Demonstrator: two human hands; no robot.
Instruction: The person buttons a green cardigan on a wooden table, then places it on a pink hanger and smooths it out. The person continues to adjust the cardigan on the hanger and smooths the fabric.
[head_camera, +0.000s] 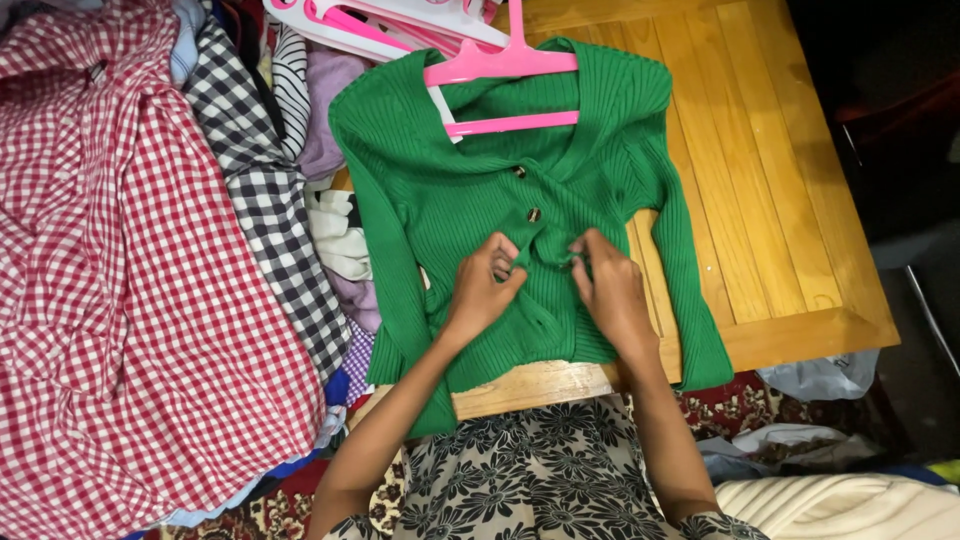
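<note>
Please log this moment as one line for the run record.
left hand pinching green cardigan front | right hand pinching placket | cardigan on pink hanger, flat on wooden table

The cardigan (450, 200) is green ribbed knit, matt, with small glossy buttons (534, 214). Its hanger (505, 68) is smooth pink plastic with a slight sheen. The table (760, 180) is slatted wood, varnished and lightly glossy. The red shirt (130, 280) and the black-and-white shirt (260, 190) are thin woven checked cloth, matt and creased.
</note>
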